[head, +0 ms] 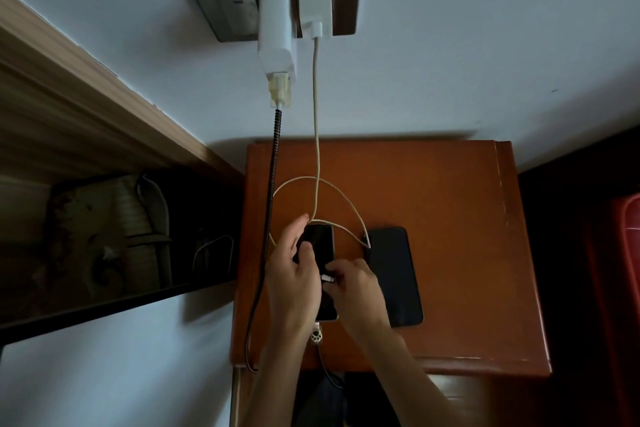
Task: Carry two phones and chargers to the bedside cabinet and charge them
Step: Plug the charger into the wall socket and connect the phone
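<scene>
- Left hand point(292, 284): fingers curled around the smaller phone point(320, 253), on the bedside cabinet point(450, 218).
- Right hand point(353, 288): fingertips pinched on a white cable connector point(327, 277) over that phone.
- Second phone point(394, 274): flat, just beside.

The light is dim and cool, leaving a pale bluish-white wall point(450, 55) across the top and centre of the frame. A metal outlet plate point(228, 10) is set into it near the top centre. A light wooden frame point(86, 107) runs diagonally down from the upper left, with a dark cluttered recess point(104, 236) beneath it. The reddish-brown wooden cabinet top point(460, 218) fills the centre right, its edges scuffed. Deep shadow lies at the right edge, where something red point(628, 253) shows.
</scene>
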Motion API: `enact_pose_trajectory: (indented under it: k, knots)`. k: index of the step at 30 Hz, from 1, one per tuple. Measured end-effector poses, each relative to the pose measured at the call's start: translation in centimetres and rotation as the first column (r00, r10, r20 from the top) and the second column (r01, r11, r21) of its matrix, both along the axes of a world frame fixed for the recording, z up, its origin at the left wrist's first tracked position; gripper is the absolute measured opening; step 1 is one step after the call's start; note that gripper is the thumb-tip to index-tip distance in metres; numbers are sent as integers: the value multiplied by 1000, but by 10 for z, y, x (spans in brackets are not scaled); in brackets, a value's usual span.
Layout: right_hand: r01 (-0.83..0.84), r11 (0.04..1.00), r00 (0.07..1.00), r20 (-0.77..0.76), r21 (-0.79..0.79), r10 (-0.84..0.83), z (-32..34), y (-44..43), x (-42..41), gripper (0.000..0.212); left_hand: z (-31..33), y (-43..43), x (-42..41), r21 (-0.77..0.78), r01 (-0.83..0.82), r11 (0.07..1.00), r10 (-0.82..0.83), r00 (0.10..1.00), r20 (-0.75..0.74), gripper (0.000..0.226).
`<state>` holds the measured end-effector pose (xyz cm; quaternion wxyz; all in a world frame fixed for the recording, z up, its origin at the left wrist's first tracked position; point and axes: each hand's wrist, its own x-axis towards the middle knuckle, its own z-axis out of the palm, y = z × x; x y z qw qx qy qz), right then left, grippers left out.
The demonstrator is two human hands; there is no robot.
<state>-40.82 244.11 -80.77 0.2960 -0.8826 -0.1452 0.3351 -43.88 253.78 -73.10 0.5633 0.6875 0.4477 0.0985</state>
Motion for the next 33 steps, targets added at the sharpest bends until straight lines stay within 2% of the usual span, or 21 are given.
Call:
enact_pose_trajectory:
  k: [3, 5, 8, 10, 13, 17, 20, 22, 27, 33]
  knots:
    - [-8, 997, 998, 65, -72, 13, -10, 2, -9, 15, -12, 1, -12, 14, 25, 1000, -24, 998, -57, 43]
    - [10, 998, 997, 79, -63, -5, -13, -3, -11, 13, -16, 2, -17, 29, 33, 999, -31, 995, -90, 43]
    - [125, 987, 991, 43, 97, -130, -3, -25, -12, 8, -17, -3, -24, 85, 110, 990, -98, 986, -136, 43]
    - [265, 938, 964, -46, 224, -262, 13, -46, -15, 5, -18, -12, -26, 124, 219, 968, -199, 967, -161, 40]
    - [513, 787, 858, -241, 342, -454, 44, -81, -22, 7, -24, -29, -30, 122, 379, 917, -358, 919, -168, 36]
    - [756, 508, 654, -445, 412, -611, 81, -115, -23, 14, -31, -50, -35, 145, 515, 845, -477, 848, -232, 43]
    - [854, 304, 509, -559, 422, -654, 98, -124, -11, 17, -35, -62, -44, 180, 615, 768, -556, 779, -289, 42]
    - [877, 201, 449, -591, 437, -670, 102, -128, 2, 16, -36, -68, -53, 171, 650, 740, -578, 745, -332, 38]
    - [855, 209, 457, -497, 474, -738, 100, -139, 41, 21, -35, -84, -83, 71, 719, 691, -657, 666, -354, 35]
    - [821, 376, 553, -434, 430, -711, 80, -139, 51, 13, -31, -99, -112, 62, 866, 497, -752, 465, -467, 35]
